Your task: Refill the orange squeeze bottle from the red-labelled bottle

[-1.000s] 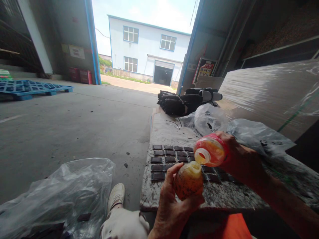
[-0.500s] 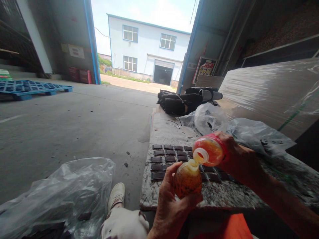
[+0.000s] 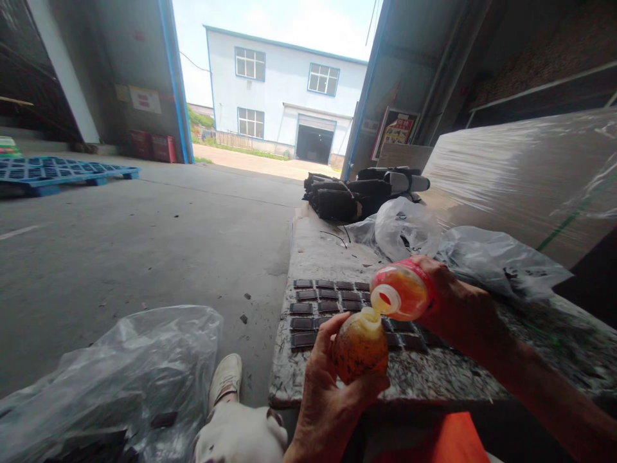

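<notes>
One speckled bottle is leaning slightly in the left hand, which I am closing around it from afar. Above its right side, my right hand is gripping a red-labelled bottle, apparently pouring; the next move is calling for aligned mouths. Beyond the speckled bottle, dark rectangular pieces are lying in rows.

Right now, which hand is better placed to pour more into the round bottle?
Right, probably: the right hand holds the red bottle tilted, its mouth at the opening of the round bottle. The left hand is busy holding the round bottle.
</notes>
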